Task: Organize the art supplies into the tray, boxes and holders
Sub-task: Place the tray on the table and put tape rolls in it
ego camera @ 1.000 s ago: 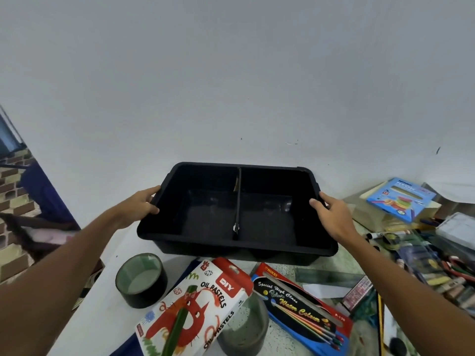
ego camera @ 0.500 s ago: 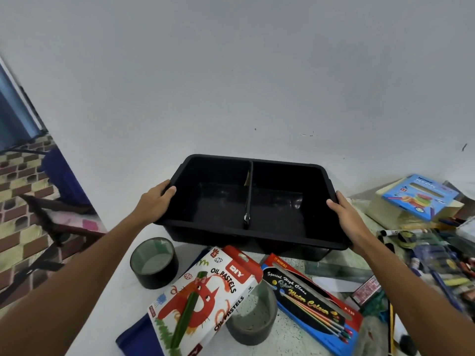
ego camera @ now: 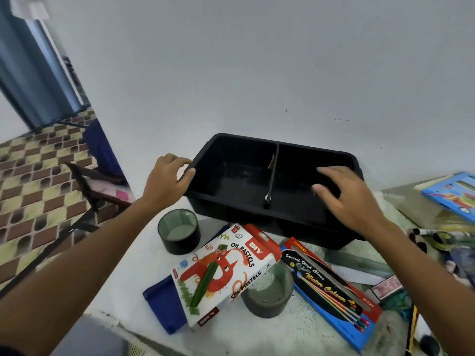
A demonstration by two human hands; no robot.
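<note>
While your forearms reach in from the near edge, the closest clutter is the oil pastels box (ego camera: 226, 273), lying diagonally across a blue folder (ego camera: 164, 307) and partly over a grey tape roll (ego camera: 268, 294). Just right of it, the water colour pencil box (ego camera: 331, 291) runs from near-right up toward the tray. A second tape roll (ego camera: 179, 231) stands on end to the left, opening up.

Beyond these sits the black tray (ego camera: 257, 205) on the white table (ego camera: 123, 263), backed near the wall. Its long axis runs left-right across you; a divider splits it into two bays, both looking bare, though the dark interior is hard to read.

Your left hand (ego camera: 165, 182) curls loosely at the tray's left end wall, fingertips touching or nearly so; I cannot tell whether it grips. Your right hand (ego camera: 344, 199) hovers flat and relaxed over the right bay, grasping nothing.

Judgement: tray parked square and open-side up so both bays take supplies from the front.
</note>
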